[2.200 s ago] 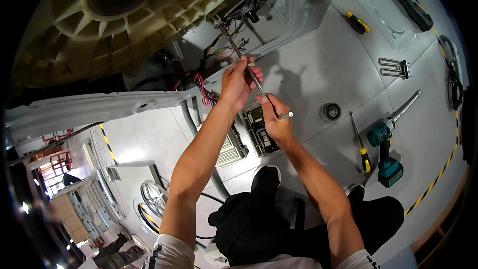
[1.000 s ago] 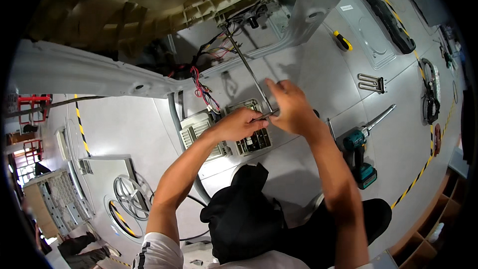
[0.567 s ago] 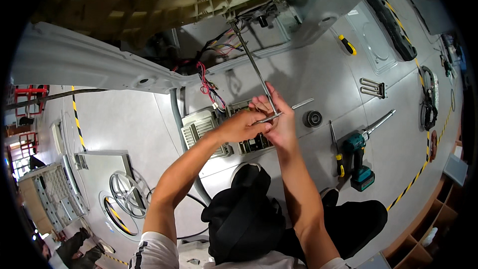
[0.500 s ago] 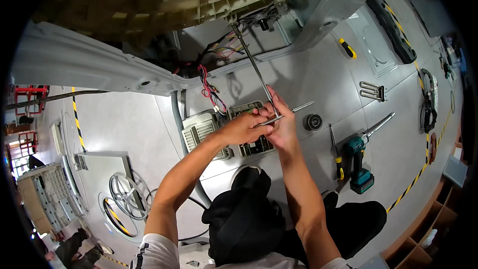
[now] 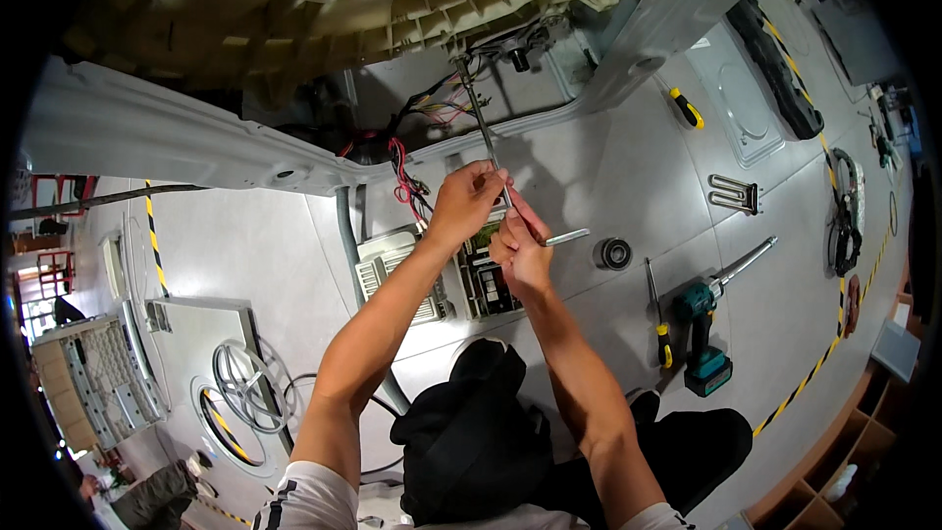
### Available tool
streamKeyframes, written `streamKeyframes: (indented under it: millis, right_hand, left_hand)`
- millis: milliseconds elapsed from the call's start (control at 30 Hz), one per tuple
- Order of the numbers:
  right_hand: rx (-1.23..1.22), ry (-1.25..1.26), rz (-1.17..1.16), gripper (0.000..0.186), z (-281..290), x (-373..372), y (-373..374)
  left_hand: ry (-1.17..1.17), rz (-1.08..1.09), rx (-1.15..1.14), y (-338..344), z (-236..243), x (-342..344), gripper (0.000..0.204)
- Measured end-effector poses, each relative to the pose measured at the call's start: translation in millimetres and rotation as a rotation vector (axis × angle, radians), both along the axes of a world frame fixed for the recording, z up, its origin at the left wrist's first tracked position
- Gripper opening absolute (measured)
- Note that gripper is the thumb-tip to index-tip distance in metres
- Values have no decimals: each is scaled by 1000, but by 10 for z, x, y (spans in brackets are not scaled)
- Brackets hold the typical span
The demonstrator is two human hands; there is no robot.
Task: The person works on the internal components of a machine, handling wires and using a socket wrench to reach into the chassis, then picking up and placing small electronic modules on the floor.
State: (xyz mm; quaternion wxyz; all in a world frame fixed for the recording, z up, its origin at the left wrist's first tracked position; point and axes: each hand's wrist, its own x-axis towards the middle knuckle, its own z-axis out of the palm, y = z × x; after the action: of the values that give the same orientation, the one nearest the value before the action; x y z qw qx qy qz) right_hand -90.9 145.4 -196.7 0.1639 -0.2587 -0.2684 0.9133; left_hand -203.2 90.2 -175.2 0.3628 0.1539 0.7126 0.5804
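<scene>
Fingers of the left hand [image 5: 466, 204] close around the shaft of a long steel T-handled wrench [image 5: 478, 116], while those of the right hand [image 5: 525, 255] are curled about its crossbar, one end jutting out rightward. Further out, the wrench's far end meets the lower edge of a cream ribbed plastic tub [image 5: 383, 15] inside a grey sheet-metal frame [image 5: 196, 128]. The step in hand looks like turning a fastener there; the next move probably calls for steadying the shaft in line while swinging the crossbar. Beyond, a round black-and-steel bearing [image 5: 614, 253] lies on the floor.
</scene>
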Motion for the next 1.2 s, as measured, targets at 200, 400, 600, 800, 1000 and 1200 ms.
streamKeyframes:
  millis: [200,400,600,800,1000,1200]
  right_hand:
    - [196,-31,51,37,-68,57,126]
    - [1507,-218,112,52,-139,93,350]
    - [1893,-433,516,69,349,153,566]
    - [676,-354,-147,56,59,730,143]
    - [-607,191,-169,35,392,213,-85]
    - [-1088,437,-170,48,134,76,56]
  left_hand:
    - [-167,116,113,130,38,24,21]
    - [-312,104,100,261,60,19,24]
    - [-553,93,208,267,-48,-45,27]
    - [-608,70,256,257,-80,-87,28]
    - [-645,36,281,140,-127,-145,28]
    - [-687,-6,305,144,-82,-184,30]
